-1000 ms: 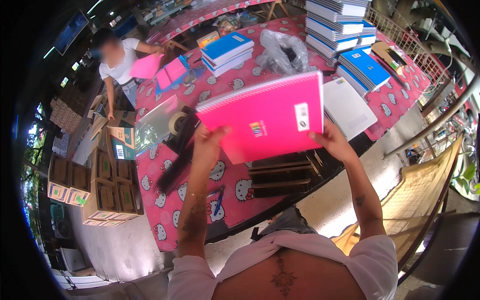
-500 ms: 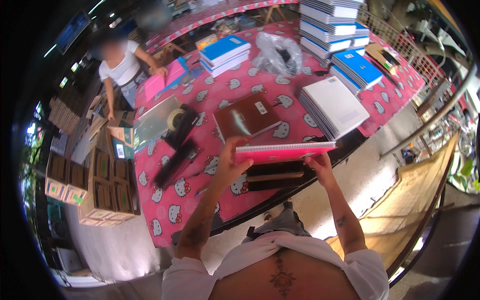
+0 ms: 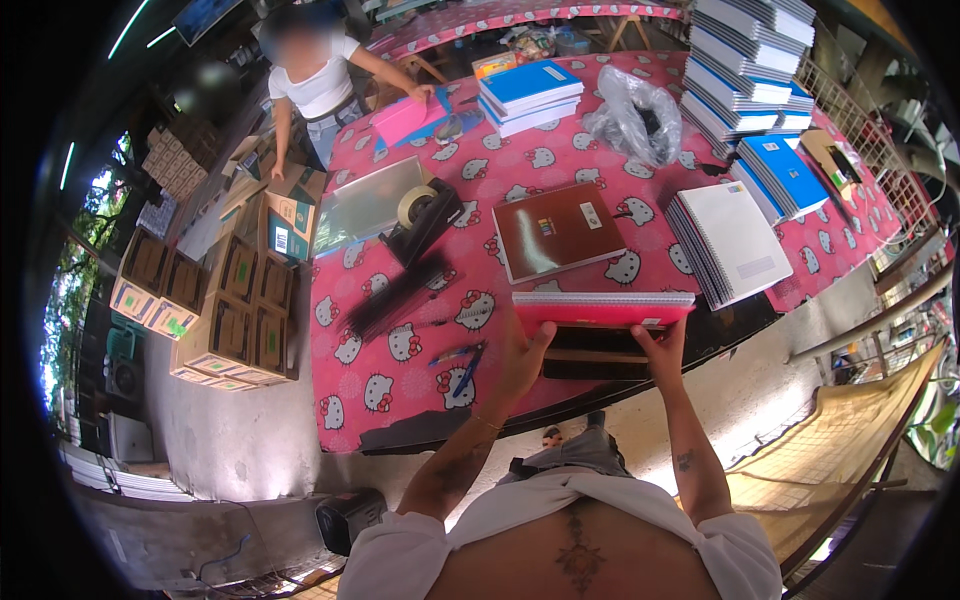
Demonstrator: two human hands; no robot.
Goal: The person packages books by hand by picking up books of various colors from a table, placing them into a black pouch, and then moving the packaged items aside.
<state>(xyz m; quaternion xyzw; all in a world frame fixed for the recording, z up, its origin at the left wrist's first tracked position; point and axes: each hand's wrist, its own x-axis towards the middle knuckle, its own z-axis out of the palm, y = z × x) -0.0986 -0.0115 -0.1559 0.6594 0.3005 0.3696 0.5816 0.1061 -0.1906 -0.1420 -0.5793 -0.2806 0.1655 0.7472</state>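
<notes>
A hot-pink spiral notebook (image 3: 605, 314), tilted nearly edge-on with its pale bound side up, is above the table's (image 3: 340, 377) near edge, the left hand (image 3: 524, 362) and right hand (image 3: 664, 352) gripping its ends between their fingers. A cat-print pink cover (image 3: 560, 155) spreads beneath; brown cartons (image 3: 232, 312) stand stacked leftward on concrete floor (image 3: 222, 440).

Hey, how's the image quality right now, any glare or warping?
Head view: glare streaks the brown notebook; sunlight whitens patches of floor at right; the near edge of the table bows; corners fall black; the pink notebook shows clear outlines.
</notes>
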